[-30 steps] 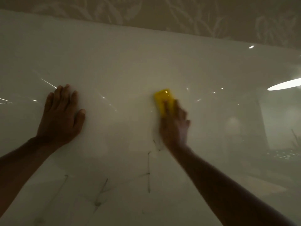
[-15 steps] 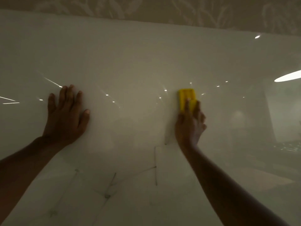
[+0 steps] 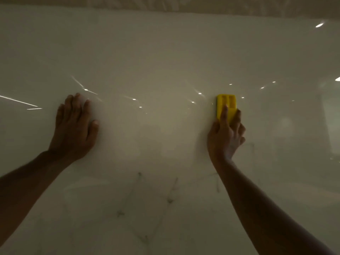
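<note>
While the glossy white bench (image 3: 165, 52) is being wiped, the yellow sponge (image 3: 226, 102) (right of centre) is being gripped by the curled fingers (image 3: 224, 116) of the right hand (image 3: 225, 138); the left hand (image 3: 73, 129) is being pressed flat, fingers straight, likely for bracing.

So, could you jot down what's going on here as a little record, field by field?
activity: a person wipes a glossy surface by hand
surface: white slab with faint grey veins, reflecting small lights
left hand: left hand lies flat on the slab, fingers straight
right hand: right hand holds the yellow sponge against the slab
sponge: oblong, long side pointing away from the person, its far half showing beyond the fingers
background: leaf-patterned wall along the top edge
lighting: dim
</note>
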Tool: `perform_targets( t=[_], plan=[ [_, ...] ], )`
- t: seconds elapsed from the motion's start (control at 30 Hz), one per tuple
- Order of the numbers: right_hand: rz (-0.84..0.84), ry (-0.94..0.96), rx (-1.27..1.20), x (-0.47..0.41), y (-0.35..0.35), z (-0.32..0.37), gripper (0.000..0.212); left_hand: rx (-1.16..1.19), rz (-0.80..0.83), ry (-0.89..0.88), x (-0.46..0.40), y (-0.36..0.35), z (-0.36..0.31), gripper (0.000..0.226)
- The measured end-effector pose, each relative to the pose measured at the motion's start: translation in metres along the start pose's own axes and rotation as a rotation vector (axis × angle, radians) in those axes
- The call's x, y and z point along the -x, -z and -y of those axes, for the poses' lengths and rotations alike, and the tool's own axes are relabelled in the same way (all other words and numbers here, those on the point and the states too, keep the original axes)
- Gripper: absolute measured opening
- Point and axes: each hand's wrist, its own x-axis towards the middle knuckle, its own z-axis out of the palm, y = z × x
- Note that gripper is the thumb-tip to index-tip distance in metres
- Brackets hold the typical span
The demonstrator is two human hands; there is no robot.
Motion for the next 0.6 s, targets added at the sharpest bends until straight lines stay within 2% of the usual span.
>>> perform_targets(
  t=[0.03,0.07,0.13,0.2,0.23,0.27,0.3,0.43,0.47,0.53,0.6],
  plan=[
    [0.012,0.088,-0.016,0.017,-0.004,0.018,0.060,0.005,0.004,0.027,0.005,0.005,0.012,0.069],
    [0.026,0.251,-0.039,0.039,-0.009,0.036,0.058,0.007,0.010,0.051,0.010,0.010,0.025,0.068],
    [0.111,0.693,-0.051,0.094,-0.022,0.066,0.057,0.011,0.023,0.075,0.022,0.017,0.046,0.067],
    [0.287,1.142,-0.036,0.140,-0.030,0.087,0.056,0.012,0.034,0.076,0.032,0.023,0.063,0.065],
    [0.335,1.289,-0.040,0.146,-0.032,0.096,0.058,0.011,0.038,0.075,0.037,0.025,0.071,0.065],
    [0.344,1.332,-0.059,0.143,-0.035,0.107,0.062,0.002,0.038,0.072,0.041,0.027,0.079,0.065],
    [0.313,1.269,-0.079,0.134,-0.039,0.119,0.064,-0.010,0.037,0.069,0.045,0.029,0.087,0.065],
    [0.167,0.672,-0.038,0.081,-0.047,0.174,0.049,-0.061,0.036,0.088,0.067,0.036,0.126,0.066],
    [0.132,0.576,-0.041,0.082,-0.050,0.184,0.050,-0.076,0.034,0.089,0.072,0.037,0.135,0.066],
    [0.118,0.573,-0.064,0.111,-0.054,0.201,0.051,-0.087,0.038,0.091,0.082,0.039,0.149,0.067],
    [0.179,0.807,-0.071,0.170,-0.059,0.203,0.055,-0.081,0.039,0.083,0.091,0.041,0.158,0.066]
  ],
)
